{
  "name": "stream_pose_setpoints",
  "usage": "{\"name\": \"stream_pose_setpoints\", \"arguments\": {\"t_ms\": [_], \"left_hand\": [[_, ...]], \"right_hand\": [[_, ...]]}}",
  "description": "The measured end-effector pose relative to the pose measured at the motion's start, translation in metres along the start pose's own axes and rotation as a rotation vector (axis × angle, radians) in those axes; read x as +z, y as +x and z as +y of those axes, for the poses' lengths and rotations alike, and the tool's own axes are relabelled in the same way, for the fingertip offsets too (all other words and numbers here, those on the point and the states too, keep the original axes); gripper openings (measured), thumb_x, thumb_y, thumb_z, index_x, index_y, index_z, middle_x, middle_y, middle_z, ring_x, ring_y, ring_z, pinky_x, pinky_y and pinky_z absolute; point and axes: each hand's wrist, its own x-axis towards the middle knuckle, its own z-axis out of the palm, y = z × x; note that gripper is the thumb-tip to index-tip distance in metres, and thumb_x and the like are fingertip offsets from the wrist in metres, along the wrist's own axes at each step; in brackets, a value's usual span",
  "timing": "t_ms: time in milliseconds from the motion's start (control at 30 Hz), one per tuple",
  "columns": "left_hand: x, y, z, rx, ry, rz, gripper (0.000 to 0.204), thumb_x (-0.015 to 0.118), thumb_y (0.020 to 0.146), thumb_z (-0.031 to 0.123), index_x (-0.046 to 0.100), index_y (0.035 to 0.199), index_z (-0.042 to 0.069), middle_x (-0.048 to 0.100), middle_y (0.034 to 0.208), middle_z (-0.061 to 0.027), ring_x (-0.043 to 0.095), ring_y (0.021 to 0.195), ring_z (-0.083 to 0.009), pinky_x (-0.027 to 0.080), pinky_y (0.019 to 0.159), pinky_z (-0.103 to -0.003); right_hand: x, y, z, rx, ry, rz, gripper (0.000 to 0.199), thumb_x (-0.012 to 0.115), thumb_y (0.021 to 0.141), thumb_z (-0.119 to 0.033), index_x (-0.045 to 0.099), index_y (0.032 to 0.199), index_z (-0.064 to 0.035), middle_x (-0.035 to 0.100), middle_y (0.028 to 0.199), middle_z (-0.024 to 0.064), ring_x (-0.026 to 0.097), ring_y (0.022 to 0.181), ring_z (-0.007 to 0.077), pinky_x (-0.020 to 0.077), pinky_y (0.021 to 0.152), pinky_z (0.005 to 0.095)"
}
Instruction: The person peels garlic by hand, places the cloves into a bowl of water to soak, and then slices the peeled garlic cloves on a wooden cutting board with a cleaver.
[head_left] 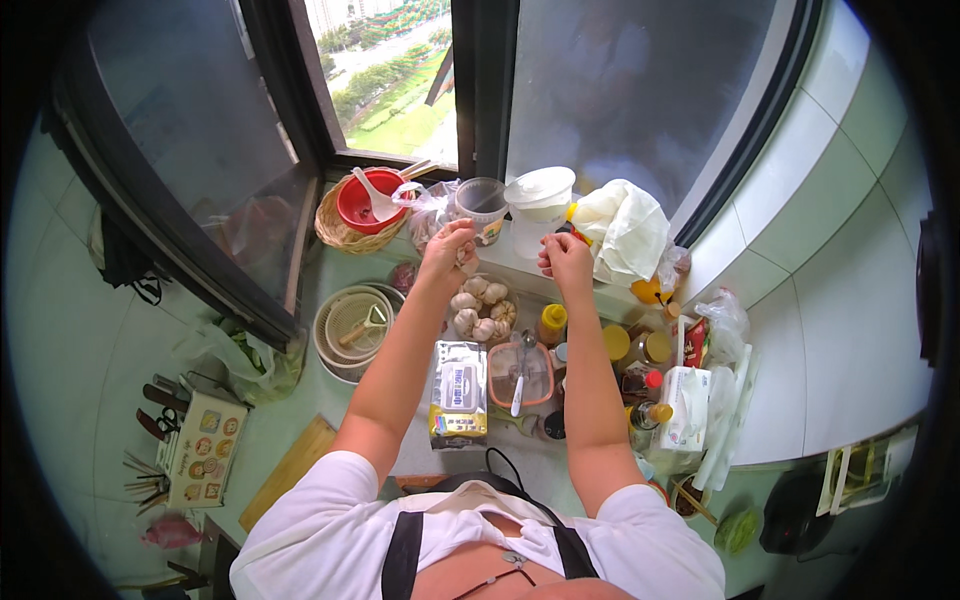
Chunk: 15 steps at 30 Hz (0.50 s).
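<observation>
Both my arms reach forward over the counter toward the window ledge. My left hand [450,252] is raised with its fingers curled closed; something pale shows by the palm, too small to name. Below it sits a container of garlic bulbs [484,309]. My right hand [567,262] is also closed, thumb against the fingers, and whatever it may hold is hidden. Behind the hands stand a clear plastic tub [482,200] and a white-lidded container [540,190]. A white plastic bag [628,230] is just right of my right hand.
A red bowl [368,200] rests in a wicker basket [330,226] at the back left. Nearer are a strainer [330,335], a wipes pack [458,395] and an orange-rimmed box [540,395] with a spoon. Jars and bottles [648,380] crowd the right. A knife block [208,450] stands left.
</observation>
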Motion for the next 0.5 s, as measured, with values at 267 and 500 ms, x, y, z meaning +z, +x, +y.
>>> {"name": "stream_pose_setpoints", "arguments": {"t_ms": [267,500], "left_hand": [[-0.014,0.065,-0.023,0.006,0.074,0.155,0.015,0.059,0.074,0.003,0.055,0.089,0.004,0.053,0.068,0.0,0.044,0.048,-0.0057,0.033,0.039,-0.016],[-0.028,0.093,-0.04,-0.071,-0.005,0.115,0.017,0.058,0.073,0.003,0.055,0.09,0.005,0.052,0.068,0.0006,0.044,0.049,-0.0068,0.033,0.042,-0.017]], "right_hand": [[0.013,0.06,0.023,0.134,-0.04,0.063,0.033,0.048,0.083,-0.03,0.055,0.071,-0.0004,0.056,0.057,0.0048,0.054,0.044,0.01,0.0428,0.04,0.0217],[0.024,0.082,0.015,0.192,-0.127,0.088,0.04,0.047,0.082,-0.037,0.056,0.071,0.0003,0.056,0.057,0.0053,0.053,0.042,0.0104,0.0413,0.038,0.021]]}}
